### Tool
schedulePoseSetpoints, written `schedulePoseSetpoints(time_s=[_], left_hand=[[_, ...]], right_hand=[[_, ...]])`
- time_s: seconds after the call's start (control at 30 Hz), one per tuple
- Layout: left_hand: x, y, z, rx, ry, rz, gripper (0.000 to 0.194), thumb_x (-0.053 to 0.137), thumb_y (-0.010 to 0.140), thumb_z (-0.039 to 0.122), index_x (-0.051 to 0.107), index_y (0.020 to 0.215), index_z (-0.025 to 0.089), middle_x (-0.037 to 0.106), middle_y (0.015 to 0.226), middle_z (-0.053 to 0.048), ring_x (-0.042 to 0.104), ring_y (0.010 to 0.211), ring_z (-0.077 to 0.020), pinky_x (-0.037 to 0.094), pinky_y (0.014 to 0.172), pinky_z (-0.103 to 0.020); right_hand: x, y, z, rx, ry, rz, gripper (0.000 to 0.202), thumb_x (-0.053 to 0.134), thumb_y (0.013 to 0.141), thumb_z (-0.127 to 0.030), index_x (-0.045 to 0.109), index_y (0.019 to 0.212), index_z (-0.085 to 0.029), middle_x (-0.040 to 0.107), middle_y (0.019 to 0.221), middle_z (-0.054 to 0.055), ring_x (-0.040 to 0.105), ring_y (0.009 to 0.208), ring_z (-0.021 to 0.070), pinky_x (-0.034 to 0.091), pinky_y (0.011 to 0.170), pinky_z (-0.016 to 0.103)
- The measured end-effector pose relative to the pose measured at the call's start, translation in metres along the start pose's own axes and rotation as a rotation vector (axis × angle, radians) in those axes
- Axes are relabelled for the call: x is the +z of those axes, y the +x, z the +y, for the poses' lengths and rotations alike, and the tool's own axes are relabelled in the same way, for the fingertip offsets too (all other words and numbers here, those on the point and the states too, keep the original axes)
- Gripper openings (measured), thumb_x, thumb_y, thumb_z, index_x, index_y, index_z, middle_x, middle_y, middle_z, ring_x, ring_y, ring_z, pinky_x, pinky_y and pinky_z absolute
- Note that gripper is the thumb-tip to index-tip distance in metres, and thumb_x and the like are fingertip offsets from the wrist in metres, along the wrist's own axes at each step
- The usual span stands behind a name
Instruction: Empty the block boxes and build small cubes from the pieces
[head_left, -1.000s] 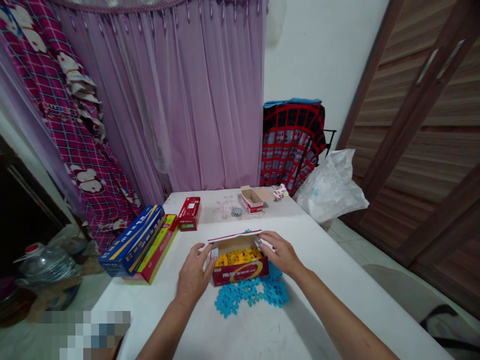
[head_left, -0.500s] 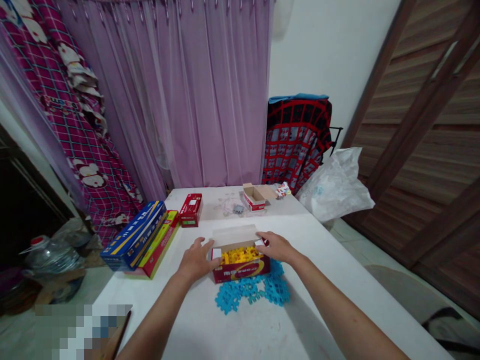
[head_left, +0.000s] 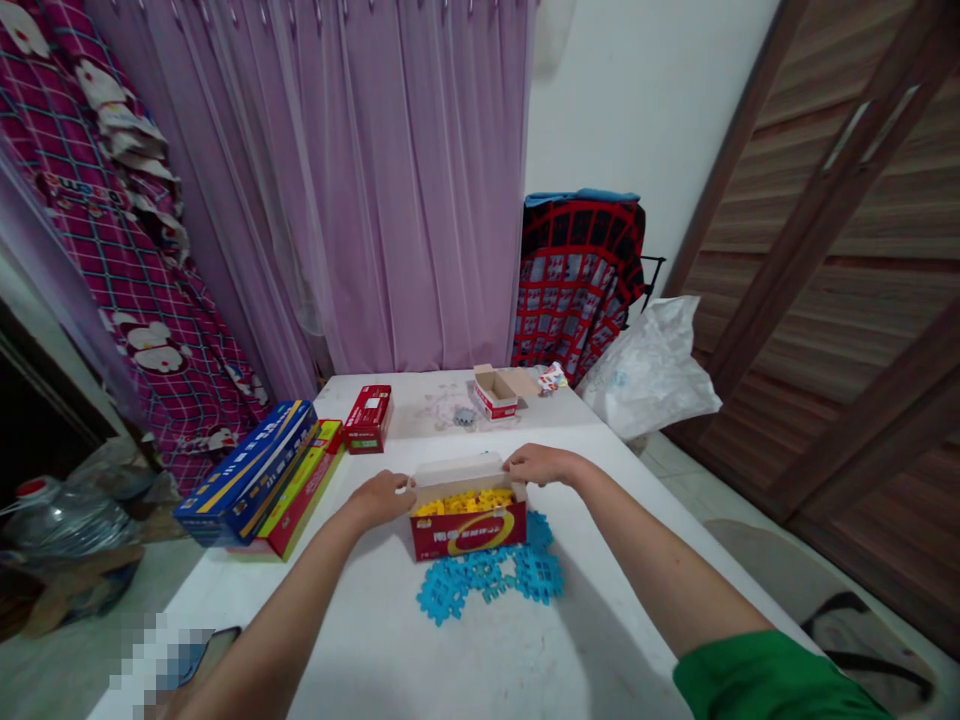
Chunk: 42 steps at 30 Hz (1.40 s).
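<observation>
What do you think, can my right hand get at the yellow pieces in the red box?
Probably yes: your right hand is at the right end of the red box, the lid stands open, and nothing covers the yellow pieces.

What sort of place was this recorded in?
Most likely a room in a home: purple curtains hang behind the white table, a cartoon-print cloth hangs at the left, and a wooden cabinet stands at the right.
</observation>
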<state>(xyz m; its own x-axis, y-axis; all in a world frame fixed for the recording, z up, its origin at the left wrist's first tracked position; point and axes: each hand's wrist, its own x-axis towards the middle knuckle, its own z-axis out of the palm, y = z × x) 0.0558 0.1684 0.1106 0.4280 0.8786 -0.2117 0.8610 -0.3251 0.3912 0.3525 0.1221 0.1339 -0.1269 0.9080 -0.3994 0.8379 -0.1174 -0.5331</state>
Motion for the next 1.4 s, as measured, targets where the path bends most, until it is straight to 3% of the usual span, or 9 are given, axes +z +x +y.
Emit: schedulePoseSetpoints(time_s=[0.13,0.3,0.5,0.67,0.77,0.87,1.03,1.17,1.4], left_hand=[[0.000,-0.007,-0.005,0.018,-0.140,-0.029,0.041,0.046,0.074,0.022,0.070,0.107,0.024,0.073,0.113,0.001,0.067,0.104,-0.0170,0.052,0.084,-0.024],[0.007,-0.012,-0.007,-0.034,-0.183,0.030,0.058,0.046,0.077,0.023,0.054,0.134,0.020,0.069,0.122,-0.005,0.069,0.094,-0.0158,0.054,0.073,-0.023],[0.008,-0.017,-0.005,-0.039,0.010,0.140,0.043,0.055,0.081,0.034,0.067,0.121,0.026,0.068,0.121,-0.010,0.063,0.110,-0.0263,0.048,0.093,-0.036],[0.008,-0.020,0.010,-0.053,0.143,0.101,0.035,0.050,0.086,0.032,0.071,0.113,0.030,0.072,0.115,-0.010,0.064,0.110,-0.0324,0.046,0.094,-0.047],[0.008,-0.019,0.016,-0.071,0.155,0.069,0.039,0.047,0.087,0.029,0.068,0.120,0.027,0.071,0.117,-0.012,0.064,0.112,-0.0327,0.047,0.095,-0.048],[0.008,-0.015,0.017,-0.099,0.108,0.014,0.042,0.047,0.086,0.025,0.064,0.124,0.028,0.072,0.118,-0.010,0.070,0.101,-0.0268,0.052,0.090,-0.041],[0.005,-0.006,0.017,-0.177,-0.058,-0.125,0.052,0.048,0.081,0.018,0.058,0.131,0.025,0.075,0.107,-0.009,0.071,0.059,-0.0154,0.053,0.053,-0.024],[0.007,-0.002,0.016,-0.208,-0.169,-0.150,0.049,0.046,0.083,0.014,0.057,0.131,0.018,0.076,0.094,-0.008,0.071,0.060,-0.0143,0.048,0.046,-0.019],[0.021,-0.013,0.009,-0.225,-0.235,-0.056,0.041,0.038,0.093,0.024,0.055,0.131,0.019,0.074,0.081,-0.004,0.068,0.059,-0.0120,0.044,0.047,-0.017]], right_hand=[[0.003,-0.003,0.019,0.072,0.303,0.020,0.040,0.057,0.067,-0.025,0.072,0.104,-0.025,0.071,0.092,0.003,0.060,0.079,0.0153,0.042,0.059,0.023],[0.014,-0.001,0.037,-0.009,0.378,0.039,0.047,0.059,0.068,-0.024,0.069,0.114,-0.025,0.069,0.088,0.000,0.058,0.073,0.0124,0.043,0.061,0.022],[0.015,-0.003,0.030,-0.153,-0.209,0.251,0.041,0.061,0.075,-0.026,0.074,0.113,-0.028,0.067,0.110,0.008,0.064,0.098,0.0244,0.049,0.087,0.035],[0.013,-0.010,0.004,-0.128,-0.501,0.309,0.032,0.064,0.076,-0.026,0.077,0.104,-0.035,0.072,0.104,0.009,0.066,0.100,0.0300,0.049,0.086,0.042],[0.010,-0.009,-0.008,-0.049,-0.444,0.228,0.032,0.066,0.072,-0.019,0.078,0.099,-0.033,0.075,0.099,0.007,0.067,0.102,0.0309,0.049,0.089,0.044],[0.009,-0.005,-0.012,0.032,-0.345,0.145,0.031,0.066,0.071,-0.016,0.078,0.098,-0.027,0.075,0.077,0.006,0.072,0.077,0.0249,0.054,0.077,0.037],[0.013,0.000,-0.009,0.130,-0.192,0.066,0.034,0.061,0.076,-0.014,0.075,0.107,-0.017,0.067,0.052,0.000,0.068,0.052,0.0159,0.054,0.055,0.023],[0.018,-0.003,-0.006,0.149,-0.111,0.076,0.037,0.056,0.077,-0.008,0.074,0.108,-0.017,0.068,0.054,-0.001,0.070,0.058,0.0134,0.052,0.055,0.017],[0.026,-0.013,-0.005,0.152,-0.031,0.251,0.034,0.059,0.075,-0.006,0.077,0.099,-0.019,0.071,0.061,0.000,0.069,0.058,0.0117,0.052,0.062,0.017]])
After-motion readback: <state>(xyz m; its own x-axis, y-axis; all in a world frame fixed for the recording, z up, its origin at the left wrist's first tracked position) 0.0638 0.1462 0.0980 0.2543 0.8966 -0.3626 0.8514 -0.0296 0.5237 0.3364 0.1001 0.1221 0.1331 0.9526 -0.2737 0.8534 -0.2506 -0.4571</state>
